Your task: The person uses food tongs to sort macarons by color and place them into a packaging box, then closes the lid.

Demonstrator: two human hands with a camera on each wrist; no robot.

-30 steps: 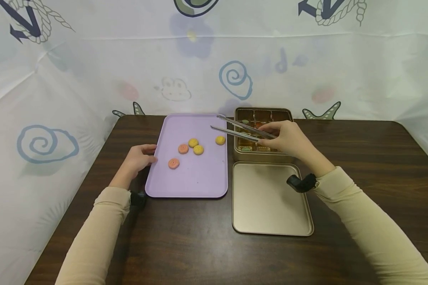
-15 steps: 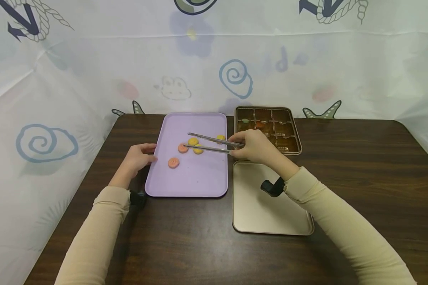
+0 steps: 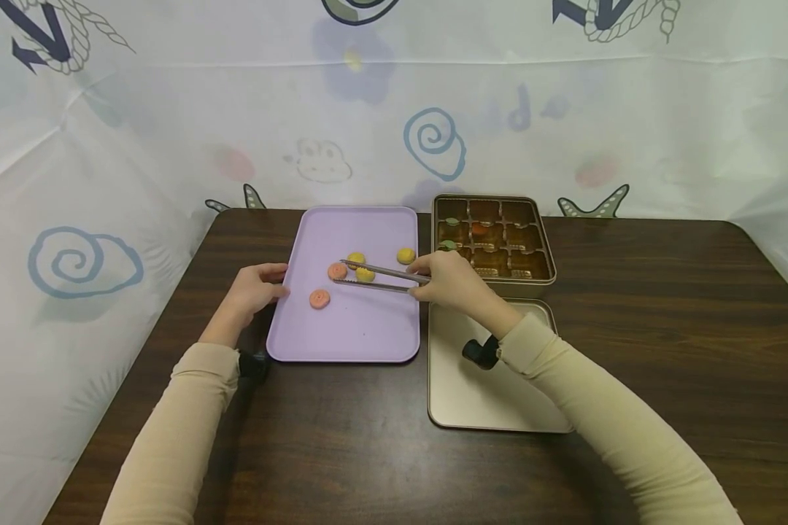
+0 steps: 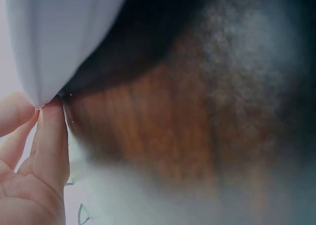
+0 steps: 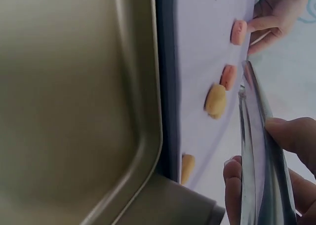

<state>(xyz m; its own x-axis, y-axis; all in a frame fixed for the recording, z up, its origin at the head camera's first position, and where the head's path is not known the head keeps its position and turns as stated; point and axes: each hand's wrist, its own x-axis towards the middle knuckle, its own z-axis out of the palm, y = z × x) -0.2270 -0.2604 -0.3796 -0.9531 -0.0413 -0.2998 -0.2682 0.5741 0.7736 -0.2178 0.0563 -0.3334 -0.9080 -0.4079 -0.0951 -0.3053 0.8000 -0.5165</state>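
Note:
My left hand (image 3: 249,297) pinches the left rim of a lilac tray (image 3: 341,339) between thumb and fingers; the left wrist view shows the rim between the fingertips. Metal tongs (image 3: 384,272) are held in my right hand (image 3: 449,281), thumb on one arm and fingers on the other. Their tips are spread around a yellow macaron-like cookie (image 3: 365,275), close over the tray. Beside it lie a second yellow cookie (image 3: 356,258) and a pink one (image 3: 337,271). Another pink cookie (image 3: 319,300) lies nearer me, and a third yellow cookie (image 3: 406,255) is by the right rim.
Right of the tray stands a gold tin (image 3: 528,291) with a brown divided insert; a green piece (image 3: 452,222) and an orange-red piece (image 3: 479,229) show in its compartments. In front of it lies a flat gold lid (image 3: 479,401). A patterned cloth (image 3: 236,109) hangs behind the dark wooden table (image 3: 341,452).
My right hand has moved the tongs left from over the tin to the cookies on the tray, and the tips have come closer together. The left hand stays at the tray's rim.

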